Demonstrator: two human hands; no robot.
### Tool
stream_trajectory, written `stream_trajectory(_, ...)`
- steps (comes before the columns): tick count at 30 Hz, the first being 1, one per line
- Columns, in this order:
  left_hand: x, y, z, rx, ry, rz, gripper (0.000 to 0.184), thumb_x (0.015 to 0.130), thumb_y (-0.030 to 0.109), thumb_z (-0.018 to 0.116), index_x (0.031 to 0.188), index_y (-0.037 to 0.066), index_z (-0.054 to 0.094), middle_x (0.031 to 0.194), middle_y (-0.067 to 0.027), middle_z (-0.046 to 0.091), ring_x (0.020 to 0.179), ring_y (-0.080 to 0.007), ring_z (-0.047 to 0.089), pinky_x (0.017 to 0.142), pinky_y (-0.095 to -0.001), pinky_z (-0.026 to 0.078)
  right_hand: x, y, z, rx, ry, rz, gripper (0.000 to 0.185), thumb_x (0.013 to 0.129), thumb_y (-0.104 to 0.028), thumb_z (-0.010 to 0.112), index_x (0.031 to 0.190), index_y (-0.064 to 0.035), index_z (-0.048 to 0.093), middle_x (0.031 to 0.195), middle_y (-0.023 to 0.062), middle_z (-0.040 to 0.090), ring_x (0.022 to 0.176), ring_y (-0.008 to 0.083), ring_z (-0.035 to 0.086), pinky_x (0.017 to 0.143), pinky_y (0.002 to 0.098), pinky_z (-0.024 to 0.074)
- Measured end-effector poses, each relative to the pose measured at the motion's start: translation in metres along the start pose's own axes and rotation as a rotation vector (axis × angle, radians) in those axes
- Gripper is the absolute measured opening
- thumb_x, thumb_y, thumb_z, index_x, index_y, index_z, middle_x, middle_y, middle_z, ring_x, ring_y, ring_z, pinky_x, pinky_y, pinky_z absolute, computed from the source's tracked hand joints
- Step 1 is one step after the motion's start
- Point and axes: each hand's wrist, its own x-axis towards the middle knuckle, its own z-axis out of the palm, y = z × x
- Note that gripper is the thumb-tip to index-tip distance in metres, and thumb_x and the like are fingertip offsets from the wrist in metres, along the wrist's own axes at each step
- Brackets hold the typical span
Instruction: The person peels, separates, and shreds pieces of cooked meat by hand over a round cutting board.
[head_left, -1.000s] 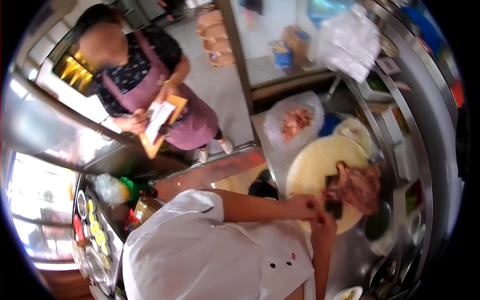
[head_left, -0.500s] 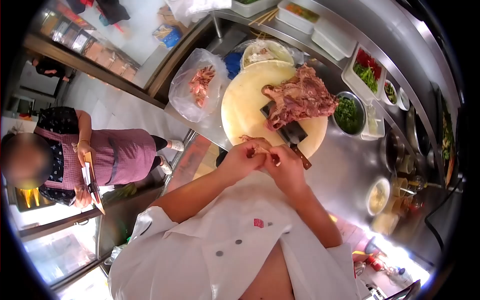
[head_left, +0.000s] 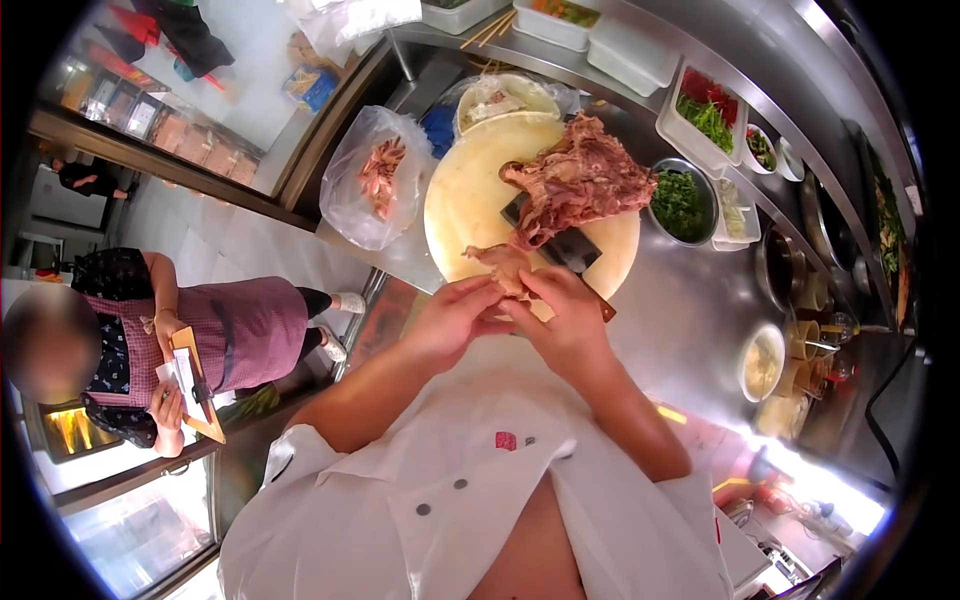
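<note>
Both my hands grip a torn piece of cooked meat (head_left: 503, 265) over the near edge of the round chopping board (head_left: 465, 195). My left hand (head_left: 455, 318) holds its lower left side, and my right hand (head_left: 555, 312) pinches its right side. Beyond them on the board lies a large chunk of cooked meat on the bone (head_left: 585, 185). It partly covers the dark blade of a cleaver (head_left: 572, 250), whose wooden handle shows beside my right hand. My fingertips are partly hidden by the meat.
Left of the board is a plastic bag of meat pieces (head_left: 380, 180); behind it, a tub (head_left: 500, 100). A bowl of chopped greens (head_left: 680, 200) stands to the right, near a shelf of containers (head_left: 700, 110). A person in an apron (head_left: 235, 310) holds a clipboard at far left.
The piece of meat has come into fuller view between my hands, its flat side now showing above my fingers. My view has shifted slightly. The other person's clipboard has tilted.
</note>
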Motion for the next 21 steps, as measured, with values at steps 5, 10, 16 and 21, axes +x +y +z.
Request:
stream_trajectory(5,0.003,-0.014,-0.003,-0.091,0.038,0.079,0.025,0.103,0.016,0.062,0.126,0.007,0.067,0.117,-0.0036,0.071,0.11,-0.016,0.067,0.099,-0.0343,0.054,-0.001,0.005,0.001,0.025,0.046,-0.021,0.027,0.09,-0.011,0.078,0.113,0.0012,0.072,0.104,0.0179,0.07,0.093,0.0322,0.07,0.081,0.0374,0.0567)
stream_trajectory(10,-0.001,-0.01,0.008,-0.01,0.069,0.192,0.02,0.101,0.01,0.062,0.12,0.007,0.067,0.116,-0.0016,0.07,0.109,-0.0135,0.065,0.099,-0.0326,0.052,-0.002,-0.005,0.007,0.192,0.061,0.101,0.021,0.091,-0.009,0.077,0.108,0.0021,0.074,0.105,0.0184,0.071,0.091,0.0311,0.072,0.079,0.0354,0.0575)
stream_trajectory(16,-0.001,-0.01,0.011,0.051,0.089,0.308,0.023,0.105,0.011,0.058,0.125,0.001,0.062,0.125,-0.0073,0.065,0.115,-0.0187,0.064,0.103,-0.0366,0.052,-0.001,-0.007,0.005,0.255,0.056,0.147,0.023,0.09,-0.009,0.078,0.109,0.0019,0.073,0.104,0.0187,0.072,0.089,0.0311,0.073,0.077,0.0358,0.0583)
stream_trajectory(21,-0.005,-0.005,0.017,0.27,0.143,0.382,0.022,0.103,0.005,0.06,0.124,0.0,0.061,0.122,-0.0069,0.065,0.11,-0.0152,0.064,0.099,-0.0317,0.052,0.001,-0.001,0.01,0.047,0.139,-0.07,0.021,0.089,-0.009,0.078,0.106,0.002,0.072,0.102,0.0182,0.072,0.084,0.0331,0.072,0.073,0.0361,0.0585)
